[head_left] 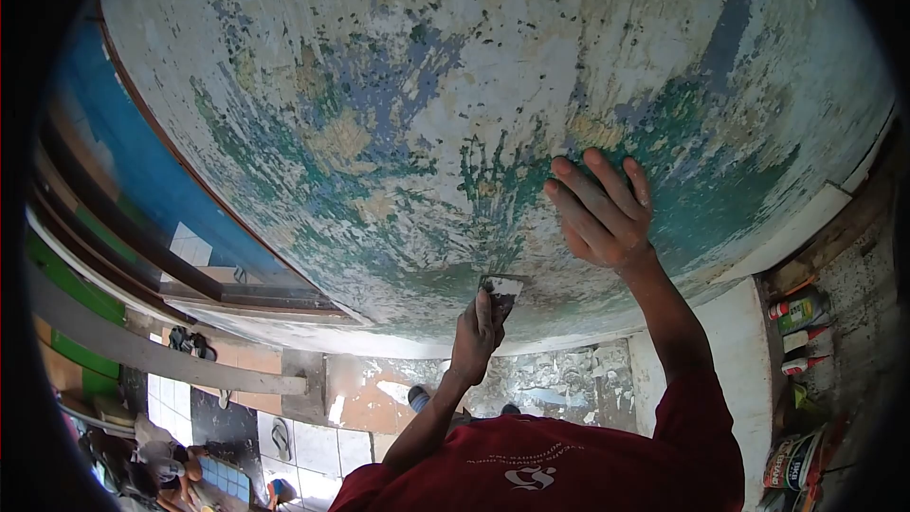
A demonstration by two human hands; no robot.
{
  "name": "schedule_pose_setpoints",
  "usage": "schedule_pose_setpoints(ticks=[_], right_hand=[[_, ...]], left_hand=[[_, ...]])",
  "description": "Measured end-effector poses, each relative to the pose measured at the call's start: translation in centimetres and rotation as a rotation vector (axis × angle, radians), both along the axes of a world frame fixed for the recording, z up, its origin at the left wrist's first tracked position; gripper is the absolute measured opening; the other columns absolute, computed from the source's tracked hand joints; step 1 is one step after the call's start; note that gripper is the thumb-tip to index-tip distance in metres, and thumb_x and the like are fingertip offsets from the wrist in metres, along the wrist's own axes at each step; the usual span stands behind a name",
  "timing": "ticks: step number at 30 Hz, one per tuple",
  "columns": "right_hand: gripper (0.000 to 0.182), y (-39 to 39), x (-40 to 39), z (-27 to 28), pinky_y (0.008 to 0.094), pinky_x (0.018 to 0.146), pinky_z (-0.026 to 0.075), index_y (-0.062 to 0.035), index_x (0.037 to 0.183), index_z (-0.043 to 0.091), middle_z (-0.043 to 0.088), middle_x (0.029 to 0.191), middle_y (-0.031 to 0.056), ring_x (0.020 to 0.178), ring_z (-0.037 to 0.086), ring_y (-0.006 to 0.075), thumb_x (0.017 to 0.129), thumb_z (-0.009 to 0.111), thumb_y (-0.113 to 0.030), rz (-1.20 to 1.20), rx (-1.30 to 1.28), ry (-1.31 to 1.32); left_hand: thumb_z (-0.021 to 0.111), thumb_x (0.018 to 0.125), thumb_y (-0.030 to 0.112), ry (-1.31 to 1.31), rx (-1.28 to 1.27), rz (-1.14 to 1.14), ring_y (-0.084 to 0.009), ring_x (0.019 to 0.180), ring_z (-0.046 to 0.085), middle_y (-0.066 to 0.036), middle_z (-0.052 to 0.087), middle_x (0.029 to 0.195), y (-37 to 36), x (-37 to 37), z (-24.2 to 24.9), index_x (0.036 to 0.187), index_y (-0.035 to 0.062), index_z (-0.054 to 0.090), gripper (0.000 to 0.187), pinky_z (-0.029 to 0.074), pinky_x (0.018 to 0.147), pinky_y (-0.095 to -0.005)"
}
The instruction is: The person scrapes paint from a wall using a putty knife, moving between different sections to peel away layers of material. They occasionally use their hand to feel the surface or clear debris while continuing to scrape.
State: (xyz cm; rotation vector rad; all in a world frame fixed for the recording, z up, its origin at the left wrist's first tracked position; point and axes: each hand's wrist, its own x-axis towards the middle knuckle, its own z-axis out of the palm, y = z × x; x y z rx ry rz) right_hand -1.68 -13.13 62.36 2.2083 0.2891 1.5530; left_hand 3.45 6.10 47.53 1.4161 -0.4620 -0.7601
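A wall [398,85] with peeling white, green and blue paint fills most of the view. My left hand [474,332] is shut on a small scraper [502,286], whose blade rests against the lower part of the wall. My right hand [599,213] lies flat on the wall above and to the right of the scraper, fingers spread and pointing up. My red shirt [569,465] shows at the bottom edge.
Paint flakes [559,381] litter the floor below the wall. Several bottles and cans [798,322] stand along the right edge. A blue frame [142,180] and wooden planks [171,360] run along the left, with sandals [282,436] on the tiles.
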Motion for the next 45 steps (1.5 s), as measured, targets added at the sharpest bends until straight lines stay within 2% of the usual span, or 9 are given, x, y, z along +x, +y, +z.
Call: schedule_pose_setpoints(ticks=[6, 9, 18, 22, 29, 34, 37, 42, 45], right_hand=[[0.03, 0.2, -0.2, 0.2, 0.0408, 0.109, 0.023, -0.0188, 0.111, 0.062, 0.057, 0.121, -0.0036, 0.12, 0.046, 0.0155, 0.083, 0.055, -0.013, -0.01, 0.012, 0.011], [0.029, 0.4, -0.3, 0.1, 0.0408, 0.109, 0.024, -0.0187, 0.11, 0.062, 0.058, 0.12, -0.0038, 0.12, 0.046, 0.0152, 0.083, 0.055, -0.013, -0.01, 0.016, 0.011], [0.028, 0.5, -0.4, 0.1, 0.0407, 0.109, 0.024, -0.0186, 0.11, 0.062, 0.058, 0.12, -0.0037, 0.12, 0.046, 0.0155, 0.083, 0.056, -0.013, -0.017, 0.026, 0.018], [0.027, 0.5, -0.3, 0.1, 0.0406, 0.109, 0.024, -0.0182, 0.109, 0.063, 0.058, 0.119, -0.0036, 0.12, 0.047, 0.0156, 0.083, 0.055, -0.013, -0.007, 0.017, 0.003], [0.026, 0.4, -0.2, 0.1, 0.0406, 0.109, 0.024, -0.0177, 0.105, 0.065, 0.059, 0.118, -0.0036, 0.119, 0.047, 0.0157, 0.082, 0.055, -0.012, 0.0, 0.02, -0.011], [0.025, 0.5, -0.3, 0.1, 0.0404, 0.109, 0.023, -0.0171, 0.104, 0.066, 0.06, 0.117, -0.0027, 0.118, 0.049, 0.0163, 0.082, 0.055, -0.011, -0.003, 0.042, -0.008], [0.026, 0.7, -0.5, -0.2, 0.0405, 0.109, 0.023, -0.0175, 0.105, 0.065, 0.06, 0.118, -0.0027, 0.118, 0.049, 0.0165, 0.082, 0.055, -0.012, -0.005, 0.046, 0.004], [0.028, 0.4, -0.3, -0.1, 0.0409, 0.11, 0.022, -0.0183, 0.108, 0.063, 0.059, 0.118, -0.0032, 0.119, 0.048, 0.0163, 0.082, 0.056, -0.012, -0.016, 0.024, -0.006], [0.028, 0.3, -0.2, -0.3, 0.0409, 0.11, 0.022, -0.0187, 0.108, 0.063, 0.059, 0.119, -0.0036, 0.12, 0.047, 0.0161, 0.082, 0.056, -0.012, -0.012, 0.028, -0.011]], left_hand=[[0.025, 0.097, 0.045, -0.008, 0.009, 0.029, -0.0069, 0.044, 0.033, 0.0, 0.044, 0.055, -0.6, -0.8, -0.1, 0.097, -0.0036, 0.058, 0.059, 0.028, 0.042, -0.0245], [0.025, 0.097, 0.045, -0.098, 0.042, -0.009, -0.0071, 0.044, 0.035, -0.001, 0.045, 0.057, -0.5, 0.3, 1.5, 0.094, -0.004, 0.057, 0.059, 0.028, 0.042, -0.0246], [0.025, 0.096, 0.049, 0.014, 0.005, -0.029, -0.0058, 0.04, 0.032, 0.004, 0.035, 0.05, 0.2, 0.3, 2.3, 0.088, 0.0003, 0.058, 0.06, 0.025, 0.038, -0.0233], [0.025, 0.095, 0.05, 0.102, 0.067, -0.031, -0.0056, 0.04, 0.032, 0.003, 0.034, 0.049, 0.0, -0.9, 0.9, 0.073, 0.0045, 0.05, 0.057, 0.025, 0.037, -0.0236], [0.025, 0.095, 0.051, 0.041, 0.027, -0.044, -0.0057, 0.038, 0.03, 0.004, 0.033, 0.048, 0.0, -0.1, 1.6, 0.068, 0.0066, 0.047, 0.056, 0.025, 0.036, -0.0245], [0.025, 0.096, 0.048, 0.07, 0.004, -0.039, -0.0063, 0.037, 0.029, 0.003, 0.034, 0.048, 0.5, 0.3, 2.9, 0.067, 0.0058, 0.046, 0.055, 0.025, 0.037, -0.0247], [0.026, 0.096, 0.049, 0.051, 0.015, -0.067, -0.0059, 0.037, 0.03, 0.003, 0.035, 0.049, 0.1, 0.1, 0.7, 0.068, 0.0056, 0.047, 0.056, 0.023, 0.035, -0.0241], [0.026, 0.095, 0.051, 0.086, 0.106, -0.09, -0.0061, 0.038, 0.037, 0.002, 0.039, 0.05, 0.9, -0.5, 1.1, 0.08, 0.0009, 0.053, 0.059, 0.028, 0.036, -0.024], [0.025, 0.095, 0.05, 0.054, 0.044, -0.058, -0.006, 0.038, 0.037, 0.002, 0.038, 0.05, 1.1, -0.3, 1.0, 0.08, 0.0009, 0.053, 0.059, 0.028, 0.036, -0.0239]])
